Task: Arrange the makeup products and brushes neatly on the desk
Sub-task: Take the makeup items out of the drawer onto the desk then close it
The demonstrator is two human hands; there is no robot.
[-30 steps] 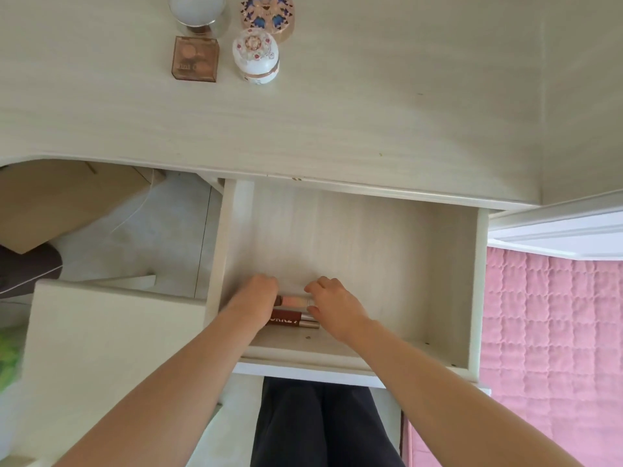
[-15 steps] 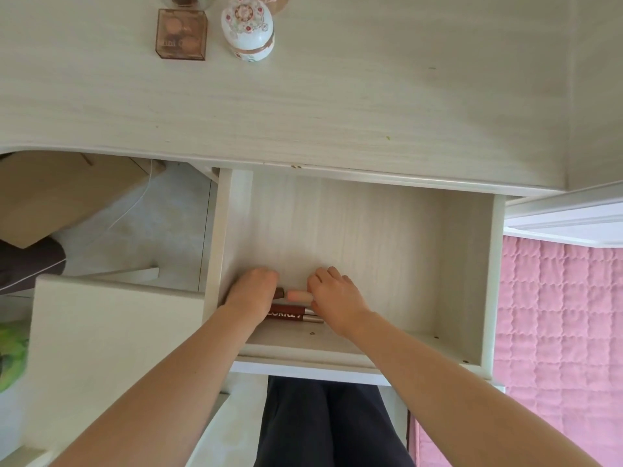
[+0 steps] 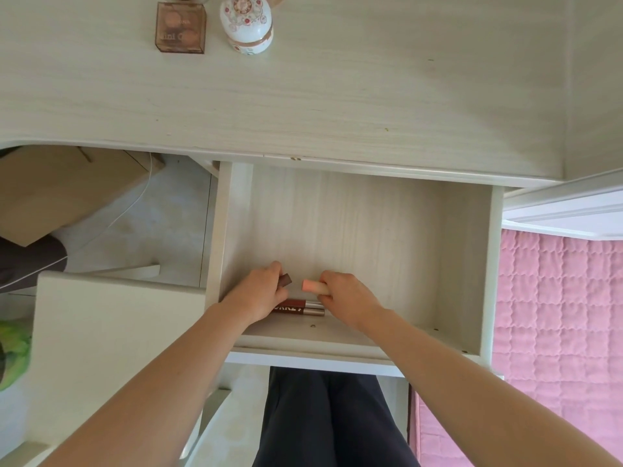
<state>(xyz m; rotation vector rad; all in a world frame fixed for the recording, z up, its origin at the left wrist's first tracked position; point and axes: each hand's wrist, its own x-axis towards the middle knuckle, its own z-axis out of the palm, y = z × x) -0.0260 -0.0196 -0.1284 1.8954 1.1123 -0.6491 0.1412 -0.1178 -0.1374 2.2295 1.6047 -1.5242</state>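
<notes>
Both my hands reach into the open drawer (image 3: 485, 264) below the desk top. My left hand (image 3: 261, 294) is closed around a dark brown tube (image 3: 286, 280), whose end sticks out past the fingers. My right hand (image 3: 347, 296) grips a peach-pink tube (image 3: 312, 286) that points left. The two tube ends are a small gap apart. Below them, two reddish-brown lip gloss tubes (image 3: 300, 307) with metallic caps lie side by side on the drawer floor near its front wall. On the desk (image 3: 337, 96) at the far edge stand a brown square compact (image 3: 180, 26) and a white flowered jar (image 3: 247, 23).
A white chair or stool (image 3: 111, 335) stands at the left by the drawer. A cardboard box (image 3: 57, 187) sits under the desk at left. A pink quilted cover (image 3: 559, 315) lies at the right. My dark trousers (image 3: 330, 419) are below the drawer front.
Both hands have lifted slightly and drawn apart, each with a tube now plainly in it. The camera tilted down, so the desk items slid toward the top edge.
</notes>
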